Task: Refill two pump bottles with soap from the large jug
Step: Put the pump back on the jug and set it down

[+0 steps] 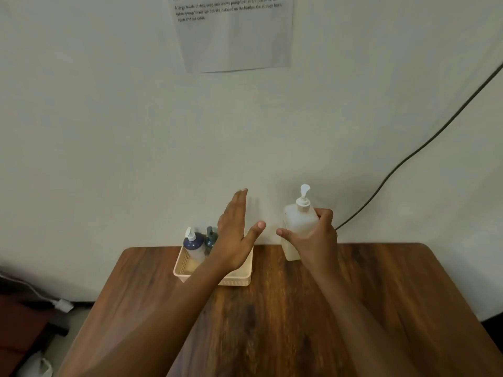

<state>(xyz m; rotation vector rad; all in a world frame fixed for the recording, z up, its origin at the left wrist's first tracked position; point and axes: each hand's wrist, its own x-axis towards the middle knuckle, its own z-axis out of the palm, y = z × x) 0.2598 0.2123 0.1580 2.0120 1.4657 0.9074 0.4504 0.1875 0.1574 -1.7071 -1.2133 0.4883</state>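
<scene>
Tabletop [272, 322], far edge against wall [109, 131]. Basket [239, 280] on tabletop near far edge, left of centre; two pump bottles upright inside at its far left: one bottle [194, 244] leftmost, second bottle [211, 238] just right of it. Left hand [235, 240] raised over basket. Right hand [315, 240] right of basket, round third pump bottle [296, 229] at far edge. Paper sheet [236, 34] on wall above; cable [408, 156] down wall, far right.
</scene>
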